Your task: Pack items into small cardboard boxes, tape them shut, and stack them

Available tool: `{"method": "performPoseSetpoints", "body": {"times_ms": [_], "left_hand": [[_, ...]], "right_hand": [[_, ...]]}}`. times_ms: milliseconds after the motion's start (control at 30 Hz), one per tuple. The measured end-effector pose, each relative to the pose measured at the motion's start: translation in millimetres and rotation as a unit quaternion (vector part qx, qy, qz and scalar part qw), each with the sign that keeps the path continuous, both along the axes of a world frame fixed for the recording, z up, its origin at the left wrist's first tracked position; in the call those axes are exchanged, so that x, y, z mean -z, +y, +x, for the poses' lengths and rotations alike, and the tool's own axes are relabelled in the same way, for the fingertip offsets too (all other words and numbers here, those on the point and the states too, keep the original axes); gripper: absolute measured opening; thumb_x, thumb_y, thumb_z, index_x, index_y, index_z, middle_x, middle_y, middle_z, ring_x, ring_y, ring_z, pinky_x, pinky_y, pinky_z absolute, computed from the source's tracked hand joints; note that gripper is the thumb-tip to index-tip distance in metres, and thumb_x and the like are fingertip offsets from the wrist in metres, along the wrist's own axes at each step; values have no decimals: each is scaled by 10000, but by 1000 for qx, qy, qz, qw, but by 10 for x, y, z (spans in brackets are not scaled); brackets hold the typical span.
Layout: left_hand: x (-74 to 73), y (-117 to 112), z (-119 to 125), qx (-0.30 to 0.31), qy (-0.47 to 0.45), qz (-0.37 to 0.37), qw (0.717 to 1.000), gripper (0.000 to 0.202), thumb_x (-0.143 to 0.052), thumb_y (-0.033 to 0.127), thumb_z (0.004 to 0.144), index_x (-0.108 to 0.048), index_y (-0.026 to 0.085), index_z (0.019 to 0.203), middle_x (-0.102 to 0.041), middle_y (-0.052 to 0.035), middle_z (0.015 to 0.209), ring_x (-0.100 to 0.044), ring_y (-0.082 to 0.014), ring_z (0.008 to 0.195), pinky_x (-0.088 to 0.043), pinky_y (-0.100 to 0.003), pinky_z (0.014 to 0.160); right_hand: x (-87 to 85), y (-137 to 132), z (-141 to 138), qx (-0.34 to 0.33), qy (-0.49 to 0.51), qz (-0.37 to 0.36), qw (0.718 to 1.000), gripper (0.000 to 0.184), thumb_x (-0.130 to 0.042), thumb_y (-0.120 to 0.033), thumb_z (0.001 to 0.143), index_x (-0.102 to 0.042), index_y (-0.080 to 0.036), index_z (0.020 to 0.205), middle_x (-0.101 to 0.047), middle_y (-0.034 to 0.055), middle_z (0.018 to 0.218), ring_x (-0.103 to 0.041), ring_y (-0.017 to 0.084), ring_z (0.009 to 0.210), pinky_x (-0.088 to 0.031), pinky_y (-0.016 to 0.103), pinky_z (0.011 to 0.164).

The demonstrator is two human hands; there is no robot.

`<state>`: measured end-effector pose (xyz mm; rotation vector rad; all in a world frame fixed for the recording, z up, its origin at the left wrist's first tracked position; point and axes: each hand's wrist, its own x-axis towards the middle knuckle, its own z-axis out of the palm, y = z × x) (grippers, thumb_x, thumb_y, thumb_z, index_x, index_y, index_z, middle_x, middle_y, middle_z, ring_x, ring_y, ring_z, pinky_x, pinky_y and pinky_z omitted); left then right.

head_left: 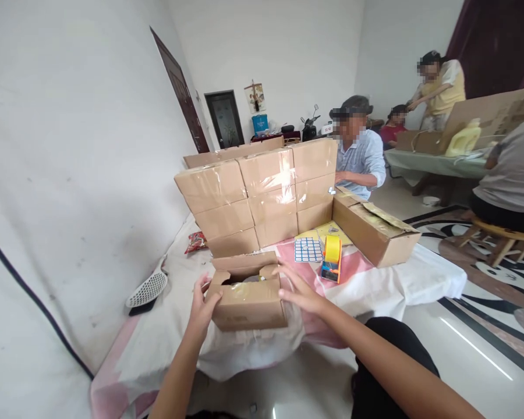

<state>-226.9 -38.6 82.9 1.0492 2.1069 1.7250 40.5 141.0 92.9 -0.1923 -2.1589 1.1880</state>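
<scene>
A small open cardboard box [248, 308] sits near the table's front edge, its back flap raised. Something grey and yellowish shows inside, too shaded to name. My left hand [204, 302] grips the box's left side, thumb over the front top corner. At the right side, my right hand [301, 291] steadies the same box, fingers somewhat apart and tips against its edge. Beyond it to the right stands an orange and blue tape dispenser [332, 262] with a yellow roll. Next to that lies a sheet of blue-bordered labels [308, 249].
Stacked, taped cartons [253, 203] form a wall behind the box. A long carton [373, 227] lies at the right. On the left are a white perforated paddle [148, 290] and a red packet [195, 242]. A person [362, 151] sits across the table; others are farther right.
</scene>
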Motion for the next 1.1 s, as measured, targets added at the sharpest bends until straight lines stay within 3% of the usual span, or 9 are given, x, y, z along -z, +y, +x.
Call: {"method": "performPoseSetpoints", "body": {"times_ms": [133,233,333,433,500,600,667,800,1100], "left_hand": [[-33,50,28,8,-21,-6,1000,866,-636,360,839,-222,315,1599,-301,-129,1647,-422,-315,1451,-438,-482,1126],[-182,-32,109,44,165,-19,985,629,-547,329,918,-414,307,1533,-365,-87,1632,-371,-295,1488,-335,-514,1202],[-342,-86,264,136,388,-86,908,449,-524,361,965,-593,316,1405,-586,-59,1472,-477,-290,1416,-245,-553,1235],[-401,-76,417,162,477,-138,853,580,-658,506,889,-590,296,1425,-597,-76,1459,-538,-340,1351,-369,-524,1160],[-386,-46,486,137,493,-145,847,617,-679,553,865,-603,281,1413,-599,-80,1455,-563,-352,1320,-417,-502,1118],[-351,32,553,116,499,-149,846,558,-657,555,883,-638,283,1370,-619,-74,1432,-572,-349,1302,-423,-502,1103],[-346,109,591,99,493,-152,851,503,-649,538,891,-669,288,1328,-637,-80,1405,-577,-353,1284,-426,-511,1087],[-366,253,648,70,480,-153,861,465,-644,514,894,-687,279,1294,-662,-102,1356,-585,-368,1258,-419,-523,1068],[-454,271,855,43,480,-172,859,636,-549,502,948,-461,252,1527,-717,-166,1219,-619,-396,1199,-338,-646,1103]], "right_hand": [[-74,88,-136,11,77,-7,997,559,-560,-529,964,-410,-278,1440,-615,106,1303,-562,264,1289,-389,486,1159],[-96,107,-192,22,64,77,995,474,-562,-453,975,-485,-257,1399,-702,89,1107,-610,277,1160,-424,503,1089],[-144,71,-158,53,38,124,990,480,-524,-393,997,-455,-259,1453,-726,96,1116,-565,298,1240,-405,518,1095],[-227,81,23,131,38,153,979,431,-527,-341,983,-500,-268,1407,-693,105,1198,-558,299,1254,-391,524,1111],[-256,204,234,277,97,157,943,353,-563,-334,945,-563,-245,1287,-640,115,1237,-559,302,1230,-395,535,1107],[-182,602,584,525,190,81,826,452,-664,-382,841,-514,-204,1228,-537,128,1280,-511,300,1261,-378,555,1124],[-64,917,750,567,210,-58,795,582,-715,-413,753,-436,-207,1221,-528,118,1241,-551,275,1200,-426,532,1088],[165,1271,816,443,138,-277,841,512,-692,-451,683,-405,-250,1056,-618,48,1005,-646,236,982,-550,447,881],[382,1100,705,386,43,-203,899,368,-772,-451,604,-543,-205,754,-628,11,732,-606,209,744,-546,372,737]]}}
